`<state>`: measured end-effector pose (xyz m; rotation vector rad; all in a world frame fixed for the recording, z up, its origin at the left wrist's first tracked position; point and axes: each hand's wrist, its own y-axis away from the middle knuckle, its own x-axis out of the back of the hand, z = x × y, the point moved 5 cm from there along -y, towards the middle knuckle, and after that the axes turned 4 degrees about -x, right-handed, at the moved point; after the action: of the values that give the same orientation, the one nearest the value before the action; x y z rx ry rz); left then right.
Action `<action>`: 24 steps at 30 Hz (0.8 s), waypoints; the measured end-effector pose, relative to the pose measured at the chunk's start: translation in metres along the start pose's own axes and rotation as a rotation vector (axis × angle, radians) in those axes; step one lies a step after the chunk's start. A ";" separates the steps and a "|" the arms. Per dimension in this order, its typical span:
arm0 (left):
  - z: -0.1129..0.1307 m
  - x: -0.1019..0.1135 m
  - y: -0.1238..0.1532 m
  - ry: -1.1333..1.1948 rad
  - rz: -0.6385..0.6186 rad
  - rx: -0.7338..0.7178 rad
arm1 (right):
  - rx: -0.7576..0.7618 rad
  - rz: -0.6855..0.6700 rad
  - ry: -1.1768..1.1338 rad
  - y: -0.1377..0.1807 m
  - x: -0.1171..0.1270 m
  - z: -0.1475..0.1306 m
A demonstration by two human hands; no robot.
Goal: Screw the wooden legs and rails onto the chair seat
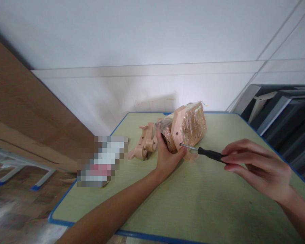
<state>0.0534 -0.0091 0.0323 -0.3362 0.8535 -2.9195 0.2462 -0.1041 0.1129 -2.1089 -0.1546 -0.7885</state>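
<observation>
My left hand (168,153) is wrapped round the near lower side of a wooden assembly (178,126), partly covered in clear plastic film. The assembly has a light wooden board with dark screw holes and a brown block behind it. In my right hand (259,166) is a black-handled screwdriver (210,154), pinched at the handle's end between thumb and fingers. Its metal tip meets the lower hole in the board, close to my left thumb. What lies under my left palm is hidden.
Left of the assembly lies a wooden piece (145,144) with rounded parts and holes. A blurred-out flat item (104,161) rests at the table's left edge. The green table (167,203) has a blue rim. A large cardboard box (27,108) stands left, dark panels (289,118) lean right, a white wall behind.
</observation>
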 end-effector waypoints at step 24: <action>0.001 0.001 0.001 0.020 0.023 0.021 | 0.006 -0.046 -0.041 0.001 0.001 -0.001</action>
<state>0.0524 -0.0102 0.0327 -0.2940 0.8235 -2.9133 0.2468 -0.1057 0.1132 -2.1234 -0.2275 -0.7716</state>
